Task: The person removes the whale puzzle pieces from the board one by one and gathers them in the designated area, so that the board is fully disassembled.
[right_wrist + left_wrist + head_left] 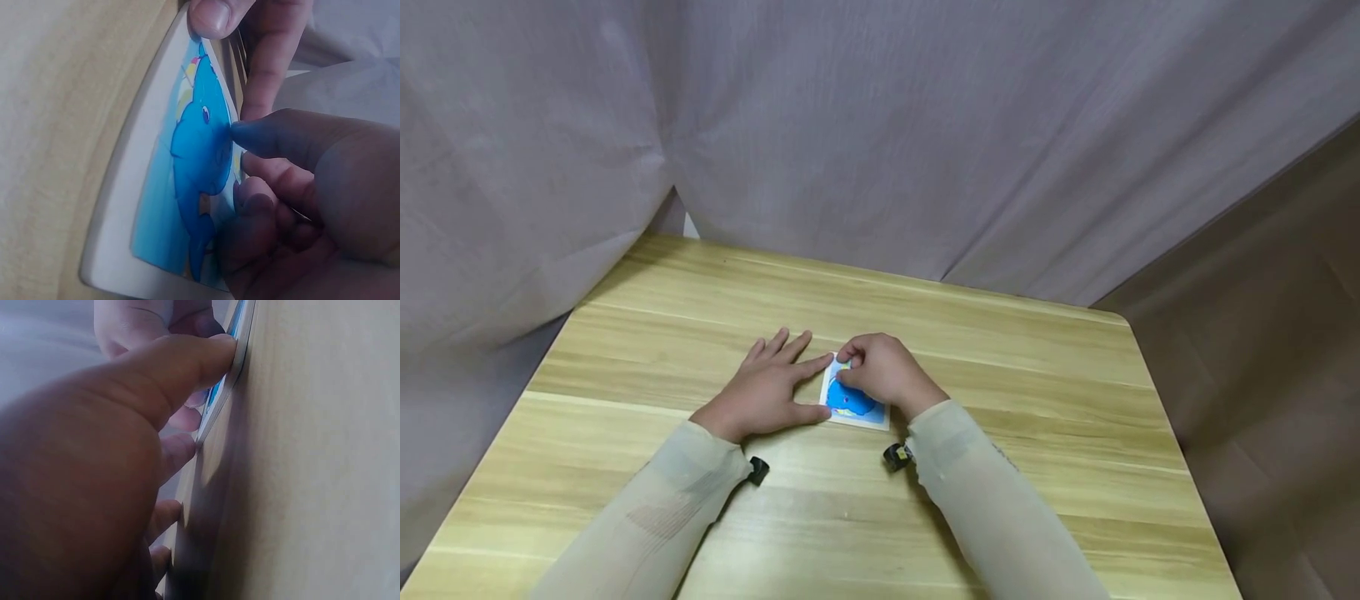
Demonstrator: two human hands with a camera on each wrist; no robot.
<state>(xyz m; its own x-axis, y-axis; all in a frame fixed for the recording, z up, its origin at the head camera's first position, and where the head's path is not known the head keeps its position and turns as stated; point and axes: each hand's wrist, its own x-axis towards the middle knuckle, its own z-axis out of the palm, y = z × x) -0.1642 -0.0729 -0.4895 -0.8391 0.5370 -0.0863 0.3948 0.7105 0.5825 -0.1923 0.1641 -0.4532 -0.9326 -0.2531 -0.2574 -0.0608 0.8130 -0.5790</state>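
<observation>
A small flat board (868, 424) with a pale rim and a cartoon blue dolphin picture (206, 137) lies on the table. My left hand (765, 396) is spread at its left side. The left thumb (215, 353) presses the near corner, the index fingertip touches the far one, and the other fingers rest on the wood. Over the board's far right part is my right hand (887, 371), fingers curled, thumb tip (240, 131) on the picture. The right index fingertip is near the far edge, apart from the thumb. Whether these fingers pinch a piece is hidden.
The light wood table (1037, 467) extends around both arms. A grey curtain (880, 133) hangs along its back edge and left side, and a brown one (1277, 375) on the right. A small black wrist camera (897, 456) sits beside the right cuff, another (758, 471) beside the left.
</observation>
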